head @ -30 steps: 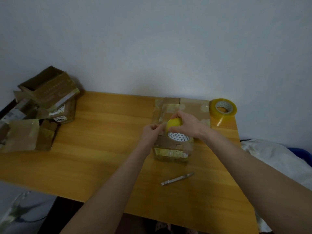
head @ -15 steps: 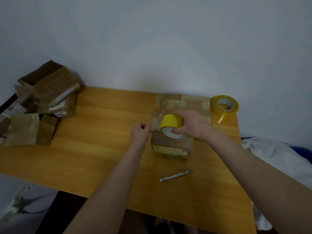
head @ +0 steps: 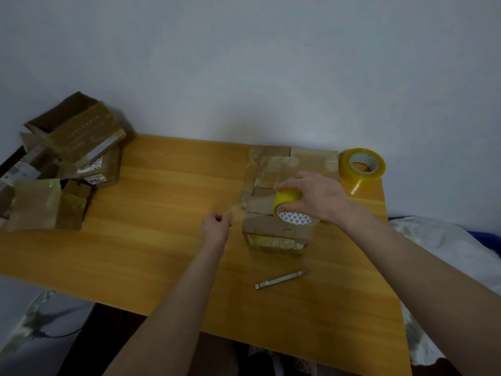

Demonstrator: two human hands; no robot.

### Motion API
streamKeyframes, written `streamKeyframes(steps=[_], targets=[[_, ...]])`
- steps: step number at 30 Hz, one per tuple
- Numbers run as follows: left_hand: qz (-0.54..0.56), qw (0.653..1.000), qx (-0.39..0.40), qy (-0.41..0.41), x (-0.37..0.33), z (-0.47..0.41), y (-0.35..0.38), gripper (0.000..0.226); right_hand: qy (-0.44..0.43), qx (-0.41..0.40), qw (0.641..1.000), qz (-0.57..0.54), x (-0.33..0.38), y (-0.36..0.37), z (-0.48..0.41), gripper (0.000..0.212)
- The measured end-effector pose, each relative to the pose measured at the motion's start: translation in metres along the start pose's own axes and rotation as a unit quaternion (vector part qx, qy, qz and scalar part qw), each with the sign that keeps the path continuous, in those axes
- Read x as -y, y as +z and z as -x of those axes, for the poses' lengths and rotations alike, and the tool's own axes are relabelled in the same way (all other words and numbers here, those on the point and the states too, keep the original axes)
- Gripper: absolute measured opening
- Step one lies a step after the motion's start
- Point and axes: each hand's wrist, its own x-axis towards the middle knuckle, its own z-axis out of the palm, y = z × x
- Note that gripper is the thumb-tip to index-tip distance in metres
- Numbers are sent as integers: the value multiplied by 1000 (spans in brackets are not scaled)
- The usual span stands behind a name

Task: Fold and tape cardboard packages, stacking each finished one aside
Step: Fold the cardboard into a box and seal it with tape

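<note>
Right hand (head: 314,198): fingers curled over the top of the yellow tape roll (head: 288,206), gripping it. The roll is tilted, with its patterned core facing the camera.
Left hand (head: 217,226): left of the right hand and off the box, thumb and fingers pinching the end of the tape strip (head: 237,211).
Tape strip: clear and faint, running from the left hand to the roll.
Cardboard box (head: 273,234): directly under the right hand, upright on the surface (head: 162,253), top flaps folded in.
Flat cardboard (head: 311,158): just beyond the right hand, lying flat, patched with tape.
Spare tape roll (head: 362,165): beyond and right of the right hand, at the far corner, with a loose tail.
Cutter (head: 282,278): nearer than both hands, flat, apart from the box.
Box pile (head: 76,137): well left of the left hand, top box open and tilted.
Bedding (head: 433,245): white, right of the right forearm.
</note>
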Motion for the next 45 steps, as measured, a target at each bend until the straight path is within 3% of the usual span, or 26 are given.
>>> streamKeyframes(steps=[10,12,15,17,18,19,23,25,28,30,32,36,40,45], targets=[[-99,994,41,1,5,1,27,22,18,-35,999,15,6,14,4,59],[-115,993,12,29,-2,4,23,29,19,-42,999,13,6,15,4,59],[-141,959,-90,227,-10,19,10,33,17,-51,998,15,9,18,1,58],[-169,906,-47,385,-12,40,12,38,18,-58,998,20,9,20,1,59],[-198,886,-5,419,-11,47,18,42,19,-59,998,22,8,20,1,60],[-220,884,34,412,-7,47,23,45,20,-59,998,21,6,20,1,61],[-157,961,77,216,6,32,12,44,17,-44,999,-18,-1,18,2,63],[-151,961,76,218,14,31,5,45,8,-28,998,-62,-4,17,4,62],[-188,917,78,342,3,33,6,72,-18,-24,993,-112,-6,20,5,58],[-272,877,160,362,-14,30,11,86,-33,-22,993,-115,-7,22,2,59],[-353,839,202,361,-25,28,14,84,-37,-24,992,-121,-7,23,1,64],[-379,825,200,368,-25,30,16,77,8,-69,966,-250,-13,28,7,62],[-384,828,183,365,-22,39,21,76,23,-47,934,-354,-31,33,17,52],[-445,806,139,366,-11,54,35,67,-2,-45,920,-389,-37,34,25,64]])
